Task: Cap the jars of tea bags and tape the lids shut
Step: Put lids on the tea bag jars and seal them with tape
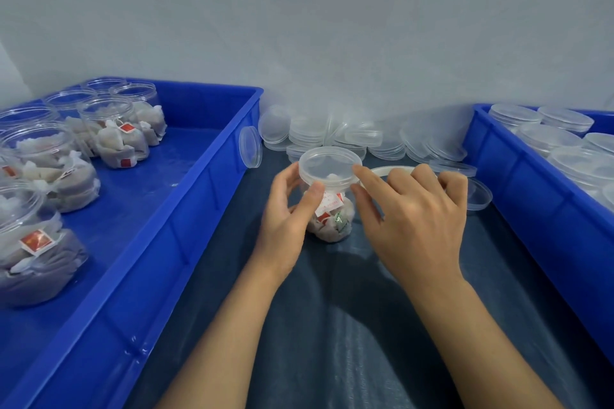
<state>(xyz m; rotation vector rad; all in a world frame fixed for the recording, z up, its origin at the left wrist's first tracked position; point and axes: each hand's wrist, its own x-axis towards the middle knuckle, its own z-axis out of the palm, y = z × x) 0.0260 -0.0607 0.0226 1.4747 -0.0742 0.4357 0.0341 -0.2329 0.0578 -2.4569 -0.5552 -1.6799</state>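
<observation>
My left hand (285, 209) holds a clear jar (329, 206) of tea bags, with the fingers curled round its side and the thumb on its front. My right hand (412, 219) reaches in from the other side. Its pointer finger and thumb pinch the edge of the clear lid (329, 167) that sits on top of the jar. The other fingers are bent.

The jar stands on a dark blue cloth (365, 325), in the middle. Just behind my right hand I see part of a white ring (385, 170); I cannot tell what it is. Behind that lies a heap of loose lids (349, 138) by the wall.

On my left is a blue bin (186, 216) with open jars (113, 133) full of tea bags. On my right is another blue bin (531, 196) with capped jars (545, 139).
</observation>
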